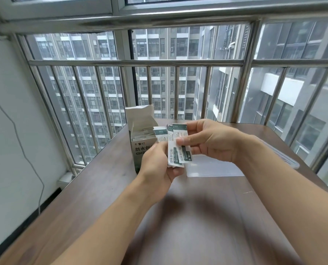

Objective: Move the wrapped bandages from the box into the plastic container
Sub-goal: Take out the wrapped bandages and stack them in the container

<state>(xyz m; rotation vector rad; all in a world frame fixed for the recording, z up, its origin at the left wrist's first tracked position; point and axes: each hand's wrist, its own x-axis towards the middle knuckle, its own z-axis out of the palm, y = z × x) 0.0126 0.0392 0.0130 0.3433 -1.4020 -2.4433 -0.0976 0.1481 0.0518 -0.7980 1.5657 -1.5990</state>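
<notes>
Brown wood-grain covers the table (94, 192), which runs up to a window fitted with steel bars (136, 63); tall apartment blocks show through the glass.

Both bare hands are raised over the table's far half, meeting at a small fan of wrapped bandages (178, 148). The left hand (157, 165) comes in from 7 o'clock and closes on the lower ends of the white-and-green wrappers, its fingers curled under them. The right hand (212, 142) comes in from 4 o'clock and pinches the same bundle from the other side, its thumb (184, 140) pressed flat on the front wrapper and its fingers behind. At least three wrappers stand roughly upright, their dark green tops spread apart. One wrapper (160, 133) sits a little to the 9 o'clock side of the others; which hand carries it I cannot tell.

At 10 o'clock from the hands stands the box (140, 148), white and green with printed characters, its top flap open and tipped back. More wrappers show inside its mouth.

Just behind and below the right hand, toward 3 o'clock, lies the clear plastic container (214, 167), partly hidden by the wrist. A clear lid (281, 153) rests beyond it, nearer the table's right edge
</notes>
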